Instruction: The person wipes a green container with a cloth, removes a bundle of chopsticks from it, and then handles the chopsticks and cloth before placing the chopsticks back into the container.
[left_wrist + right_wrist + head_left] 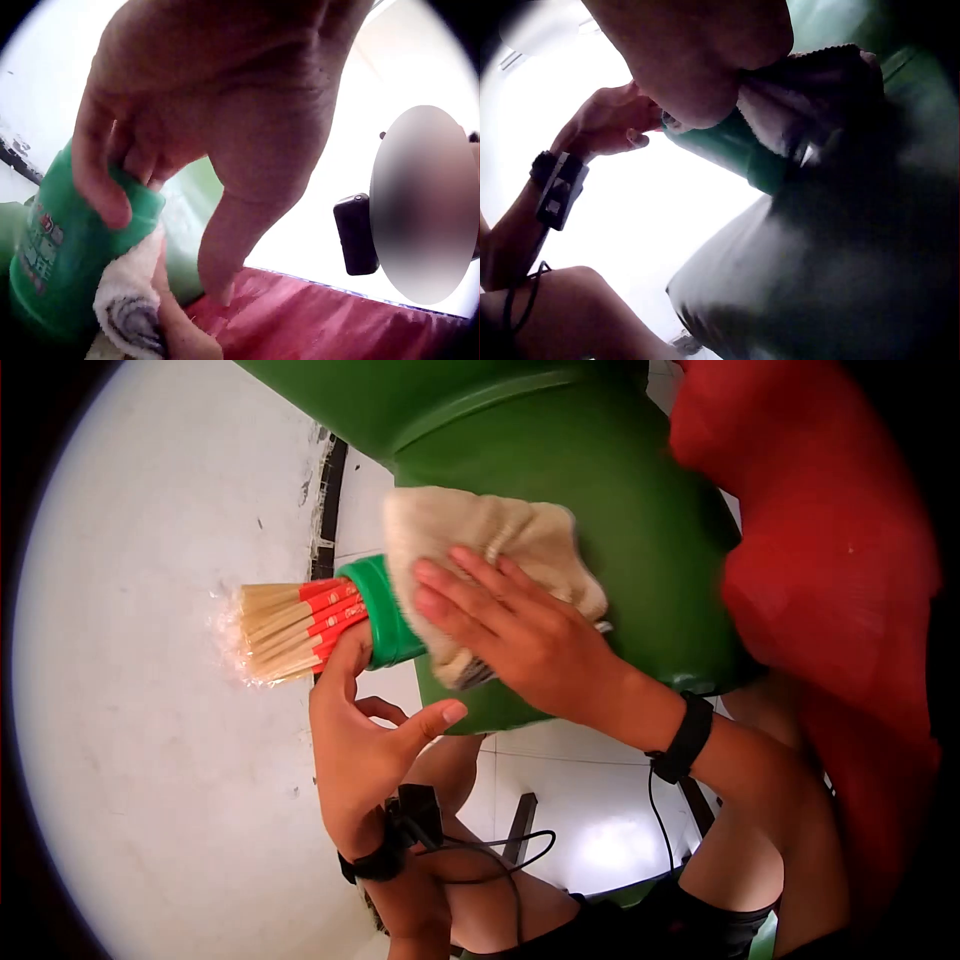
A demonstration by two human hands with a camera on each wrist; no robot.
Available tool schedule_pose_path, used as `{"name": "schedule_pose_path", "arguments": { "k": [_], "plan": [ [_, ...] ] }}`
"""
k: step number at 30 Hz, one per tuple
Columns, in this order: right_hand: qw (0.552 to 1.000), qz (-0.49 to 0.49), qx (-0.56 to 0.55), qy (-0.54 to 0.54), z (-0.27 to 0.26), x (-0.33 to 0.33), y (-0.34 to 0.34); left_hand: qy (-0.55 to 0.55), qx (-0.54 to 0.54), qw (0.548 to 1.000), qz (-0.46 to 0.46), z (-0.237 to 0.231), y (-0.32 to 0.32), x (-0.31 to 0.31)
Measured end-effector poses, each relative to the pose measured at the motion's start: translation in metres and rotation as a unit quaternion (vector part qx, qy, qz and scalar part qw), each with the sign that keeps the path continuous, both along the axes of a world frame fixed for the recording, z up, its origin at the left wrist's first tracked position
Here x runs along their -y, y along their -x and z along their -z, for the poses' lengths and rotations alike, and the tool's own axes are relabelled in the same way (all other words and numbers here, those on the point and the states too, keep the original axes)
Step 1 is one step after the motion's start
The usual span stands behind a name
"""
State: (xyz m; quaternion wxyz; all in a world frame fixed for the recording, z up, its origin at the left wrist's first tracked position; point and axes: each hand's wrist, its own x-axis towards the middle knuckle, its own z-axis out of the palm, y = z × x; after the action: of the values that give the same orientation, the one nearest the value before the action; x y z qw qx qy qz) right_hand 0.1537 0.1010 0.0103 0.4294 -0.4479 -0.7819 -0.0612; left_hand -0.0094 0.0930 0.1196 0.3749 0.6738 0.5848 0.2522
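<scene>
Left fingers (352, 645) hook tub (390, 605) rim; right fingers (460, 626) press cloth (535, 540), straight. Tub: likely light, stiff, slick. Grip rim; cloth looks soft.

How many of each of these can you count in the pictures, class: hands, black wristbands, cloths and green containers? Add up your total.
Hands: 2 (left hand, right hand)
Black wristbands: 2 (left wristband, right wristband)
Cloth: 1
Green container: 1
Total: 6
</scene>
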Motion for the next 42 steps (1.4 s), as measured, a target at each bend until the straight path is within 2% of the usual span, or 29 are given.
{"name": "schedule_pose_path", "arguments": {
  "k": [4, 8, 9, 11, 12, 14, 16, 18, 19, 22, 25, 27, 31, 34, 35, 38, 39, 40, 42],
  "plan": [
    [0.997, 0.035, 0.065, 0.038, 0.010, -0.001, -0.024, -0.005, 0.080, 0.996, -0.030, 0.012, 0.012, -0.005],
    [0.994, 0.003, -0.027, 0.103, 0.002, -0.009, -0.047, -0.029, 0.126, 0.990, -0.063, 0.010, 0.012, -0.009],
    [0.989, 0.005, -0.116, 0.093, 0.004, -0.020, -0.050, -0.040, 0.155, 0.985, -0.065, 0.009, 0.013, -0.009],
    [0.930, -0.024, -0.257, 0.261, -0.018, -0.029, -0.071, -0.038, 0.234, 0.969, -0.063, 0.006, 0.013, -0.008],
    [0.841, 0.011, -0.408, 0.355, -0.042, -0.028, -0.069, -0.033, 0.276, 0.959, -0.057, 0.006, 0.008, -0.007],
    [0.779, 0.018, -0.499, 0.379, -0.074, -0.028, -0.077, -0.010, 0.305, 0.952, -0.034, 0.008, -0.004, -0.005],
    [0.833, -0.045, -0.488, 0.257, -0.101, -0.019, -0.068, 0.029, 0.350, 0.936, -0.005, 0.012, -0.020, -0.002],
    [0.936, -0.023, -0.327, 0.131, -0.095, -0.012, -0.066, 0.053, 0.340, 0.939, -0.024, 0.014, -0.032, 0.001],
    [0.985, 0.031, -0.159, 0.057, -0.083, -0.012, -0.066, 0.055, 0.333, 0.940, -0.037, 0.015, -0.039, 0.005],
    [0.997, -0.052, -0.062, -0.003, -0.054, 0.003, -0.027, 0.084, 0.293, 0.951, -0.052, 0.018, -0.042, 0.011],
    [1.000, -0.022, -0.013, -0.016, -0.030, 0.001, -0.028, 0.047, 0.195, 0.977, -0.068, 0.031, -0.036, 0.005],
    [1.000, 0.019, 0.014, 0.009, -0.026, 0.000, -0.044, 0.044, 0.146, 0.987, -0.047, 0.034, -0.032, 0.003],
    [0.993, 0.101, 0.062, 0.020, -0.016, -0.006, -0.090, 0.021, 0.155, 0.987, -0.023, 0.034, -0.032, -0.001],
    [0.987, 0.086, -0.099, 0.093, -0.005, -0.018, -0.112, -0.013, 0.120, 0.993, 0.007, 0.030, -0.041, -0.001],
    [0.884, 0.083, -0.334, 0.318, -0.023, -0.014, -0.108, -0.019, 0.114, 0.993, 0.004, 0.029, -0.043, -0.002],
    [0.742, 0.047, -0.547, 0.385, -0.074, 0.001, -0.086, -0.037, 0.102, 0.994, 0.003, 0.027, -0.051, 0.000],
    [0.887, -0.008, -0.383, 0.260, -0.056, 0.005, -0.074, -0.039, 0.106, 0.994, 0.005, 0.025, -0.054, 0.002],
    [0.971, -0.030, -0.225, 0.081, -0.038, 0.008, -0.062, -0.040, 0.109, 0.993, 0.009, 0.024, -0.057, 0.003],
    [0.994, 0.013, -0.098, 0.053, -0.040, 0.016, -0.047, -0.021, 0.109, 0.994, 0.017, 0.028, -0.051, 0.000]
  ]
}}
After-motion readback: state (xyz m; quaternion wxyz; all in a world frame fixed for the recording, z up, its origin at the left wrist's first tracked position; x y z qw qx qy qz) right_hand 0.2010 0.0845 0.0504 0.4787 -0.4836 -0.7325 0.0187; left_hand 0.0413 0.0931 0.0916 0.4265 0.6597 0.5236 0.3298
